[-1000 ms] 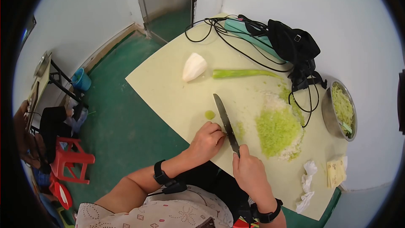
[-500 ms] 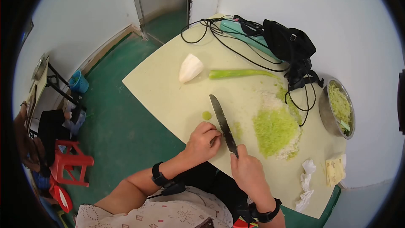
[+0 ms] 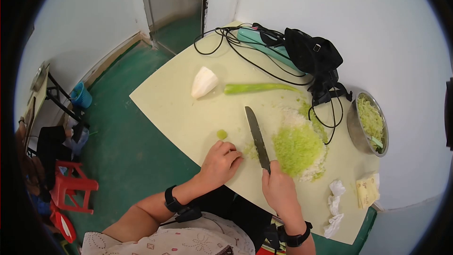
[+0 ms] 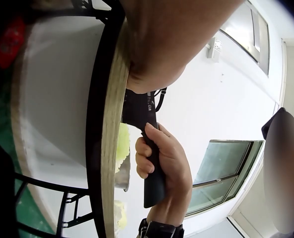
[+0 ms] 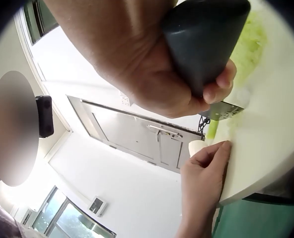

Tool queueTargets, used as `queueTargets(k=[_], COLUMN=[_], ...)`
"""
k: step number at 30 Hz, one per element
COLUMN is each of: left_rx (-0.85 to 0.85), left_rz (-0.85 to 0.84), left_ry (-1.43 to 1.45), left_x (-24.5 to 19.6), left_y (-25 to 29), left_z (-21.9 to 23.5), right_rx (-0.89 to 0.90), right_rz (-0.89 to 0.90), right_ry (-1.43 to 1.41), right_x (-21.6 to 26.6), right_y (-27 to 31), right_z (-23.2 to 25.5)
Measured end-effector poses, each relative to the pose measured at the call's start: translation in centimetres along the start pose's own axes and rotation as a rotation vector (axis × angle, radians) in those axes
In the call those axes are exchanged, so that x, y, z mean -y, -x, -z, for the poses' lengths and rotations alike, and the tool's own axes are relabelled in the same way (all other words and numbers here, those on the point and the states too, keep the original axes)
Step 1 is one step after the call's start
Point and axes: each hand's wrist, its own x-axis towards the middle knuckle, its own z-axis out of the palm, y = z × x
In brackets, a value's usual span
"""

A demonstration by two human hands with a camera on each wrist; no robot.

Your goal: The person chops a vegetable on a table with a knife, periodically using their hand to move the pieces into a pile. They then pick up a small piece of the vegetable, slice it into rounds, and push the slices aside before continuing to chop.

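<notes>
Head view: a pale yellow table spans the centre, its near edge toward the person. On the floor beyond its left-hand corner stands a red stool. A black bag lies at the far side of the tabletop, overlapping one end of a teal case. A heap of chopped vegetable, mostly green with white bits along its margins, is spread right of centre. A metal bowl, loaded with green shreds, stands at the right-hand edge.

Right hand: fingers wrapped around the black handle of the knife. The blade lies between the heap and the other hand, tip directed away from the person; the right wrist view shows small bits adhering to its face.

Left hand: fingers bent, fingertips down at the tabletop, apart from the blade. Whether they pinch a small piece cannot be determined.

A green stalk lies beyond the knife tip, near a peeled white vegetable. Crumpled tissue rests near a yellow packet. Smallest: a round green slice, just beyond the left hand.
</notes>
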Motion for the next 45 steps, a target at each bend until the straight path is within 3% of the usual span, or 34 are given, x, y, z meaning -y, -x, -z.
queueTargets(k=[10,17,26,32,41,45], left_rx=[-0.012,-0.027,0.016,-0.052,-0.039,-0.041], left_rz=[-0.005,0.019,0.285,0.315,0.228,0.308], left_ry=[-0.003,0.027,0.262,0.272,0.228,0.273], left_x=[-0.1,0.1,1.1,0.7,1.1,0.9], left_y=[0.1,0.0,-0.5,-0.2,-0.1,-0.1], left_z=[0.1,0.0,0.5,0.4,0.2,0.3], right_rx=[0.032,0.037,0.035,0.042,0.069,0.073], right_rz=[-0.083,-0.017,0.031,0.024,0.023,0.047], right_ry=[-0.032,-0.014,0.011,-0.026,-0.026,-0.015], right_x=[0.2,0.2,0.8,0.7,1.2,1.3], right_y=[-0.3,-0.3,-0.2,-0.1,0.2,0.2], right_z=[0.8,0.4,0.6,0.0,-0.3,-0.3])
